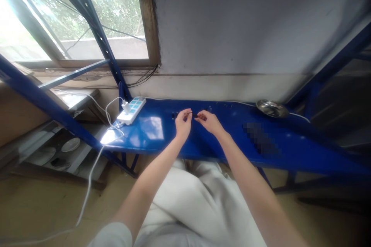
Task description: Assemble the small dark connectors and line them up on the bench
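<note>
My left hand (183, 122) is closed in a pinch above the blue table (203, 142), its thumb and forefinger meeting at something too small to name. Just to its right, my right hand (209, 121) pinches a tiny dark piece (196, 116) whose kind I cannot make out. A narrow gap separates the two sets of fingertips. Beside my left hand, small black pieces (174, 115) stand on the table. Several small clear bits (210, 108) lie behind my right hand.
A white power strip (132, 110) with a plug and cable sits at the table's left. At the right are a shiny metal bowl (271, 108) and a blurred-out dark object (261, 139). Blue rack posts (101, 42) rise on both sides. A low shelf (60, 154) stands left.
</note>
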Available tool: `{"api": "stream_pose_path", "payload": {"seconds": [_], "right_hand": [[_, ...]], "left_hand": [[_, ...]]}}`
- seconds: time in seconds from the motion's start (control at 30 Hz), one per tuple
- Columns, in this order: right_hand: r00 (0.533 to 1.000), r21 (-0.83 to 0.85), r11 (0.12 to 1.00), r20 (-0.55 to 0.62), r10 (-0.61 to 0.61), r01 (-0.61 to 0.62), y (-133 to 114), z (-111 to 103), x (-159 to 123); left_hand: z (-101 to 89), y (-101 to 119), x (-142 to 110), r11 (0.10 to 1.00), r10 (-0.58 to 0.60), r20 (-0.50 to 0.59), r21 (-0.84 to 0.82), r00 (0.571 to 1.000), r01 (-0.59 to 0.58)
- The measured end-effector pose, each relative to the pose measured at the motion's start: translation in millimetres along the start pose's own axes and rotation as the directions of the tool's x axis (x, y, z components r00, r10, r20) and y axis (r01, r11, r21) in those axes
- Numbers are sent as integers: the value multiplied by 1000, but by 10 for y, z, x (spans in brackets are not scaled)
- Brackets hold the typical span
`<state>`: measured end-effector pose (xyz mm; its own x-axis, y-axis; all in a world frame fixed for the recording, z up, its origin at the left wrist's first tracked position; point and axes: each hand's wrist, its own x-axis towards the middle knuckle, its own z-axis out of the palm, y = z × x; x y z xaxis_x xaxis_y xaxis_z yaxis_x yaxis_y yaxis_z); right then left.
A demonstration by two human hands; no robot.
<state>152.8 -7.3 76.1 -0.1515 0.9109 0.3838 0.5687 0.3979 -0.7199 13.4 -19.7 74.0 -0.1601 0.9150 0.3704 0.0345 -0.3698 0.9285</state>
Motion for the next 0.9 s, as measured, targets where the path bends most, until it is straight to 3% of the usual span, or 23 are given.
{"api": "stream_pose_path", "payload": {"seconds": [0.1,0.2,0.33,0.53,0.77,0.9], "right_hand": [[998,-68,996,33,-57,60,21,46,25],[996,-61,995,-31,-86,84,52,100,55],[988,24,994,-111,105,-103,184,201,106],[943,89,941,100,317,-326,370,414,283],[962,-170,961,129,241,-218,333,679,570],[960,-213,960,172,221,-183,357,791,652]], "left_hand": [[-1,-30,-10,996,-11,96,-88,995,20],[-45,-113,-36,991,-37,114,-125,993,52],[-205,-330,-51,994,-89,-1,-66,996,89],[-405,-617,-43,992,-121,-158,7,980,123],[-408,-642,-65,989,-147,-180,-14,973,146],[-415,-611,-87,990,-138,-155,16,978,142]]}}
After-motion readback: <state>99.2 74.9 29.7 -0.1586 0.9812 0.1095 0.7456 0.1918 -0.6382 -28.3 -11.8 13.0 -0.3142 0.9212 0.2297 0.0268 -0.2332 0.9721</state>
